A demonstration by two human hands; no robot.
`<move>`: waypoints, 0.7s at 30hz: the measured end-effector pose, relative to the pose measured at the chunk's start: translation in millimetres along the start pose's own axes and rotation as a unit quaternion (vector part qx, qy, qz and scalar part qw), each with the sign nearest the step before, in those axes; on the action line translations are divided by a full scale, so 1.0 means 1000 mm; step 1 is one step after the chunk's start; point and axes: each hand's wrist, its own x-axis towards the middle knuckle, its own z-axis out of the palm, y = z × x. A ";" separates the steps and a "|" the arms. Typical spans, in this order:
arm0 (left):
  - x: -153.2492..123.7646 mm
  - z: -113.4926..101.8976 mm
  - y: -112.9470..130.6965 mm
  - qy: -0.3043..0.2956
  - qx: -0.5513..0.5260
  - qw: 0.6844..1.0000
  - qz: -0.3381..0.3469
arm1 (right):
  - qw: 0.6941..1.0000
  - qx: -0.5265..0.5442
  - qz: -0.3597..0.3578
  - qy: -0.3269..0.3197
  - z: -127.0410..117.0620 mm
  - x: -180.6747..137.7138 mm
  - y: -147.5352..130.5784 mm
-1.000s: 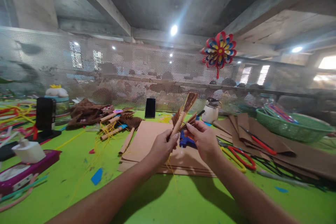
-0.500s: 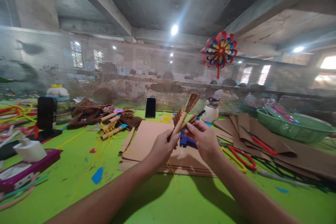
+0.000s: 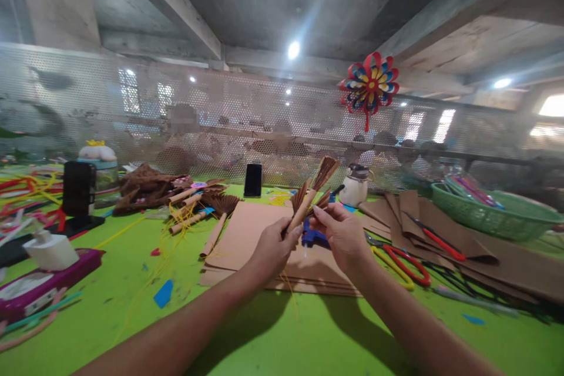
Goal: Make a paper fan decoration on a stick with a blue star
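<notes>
My left hand [image 3: 277,245] is closed around the lower end of a rolled brown paper tube [image 3: 303,210]. Pleated brown paper fans [image 3: 326,173] spread from the tube's upper part, and thin yellow strands hang below the fist. Thumb and fingers of my right hand [image 3: 341,232] pinch the edge of the small pleated piece [image 3: 323,198] on the tube's right side. Behind the hands, a blue hot glue gun [image 3: 314,237] lies on a stack of brown paper sheets [image 3: 240,235], partly hidden by my right hand.
Red- and yellow-handled scissors [image 3: 408,267] lie to the right, near folded brown paper [image 3: 480,241] and a green basket [image 3: 497,211]. A white jug [image 3: 353,185] and a phone [image 3: 252,181] stand behind. Finished-looking paper rolls [image 3: 187,220] and a purple power strip [image 3: 66,276] are left.
Both hands keep nearly the same place and grip. The paper tube with its fans has shifted very slightly to the right at its top.
</notes>
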 end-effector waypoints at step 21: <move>0.001 0.002 0.000 -0.010 -0.007 1.000 -0.016 | 1.000 -0.009 -0.009 -0.004 -0.003 0.000 0.004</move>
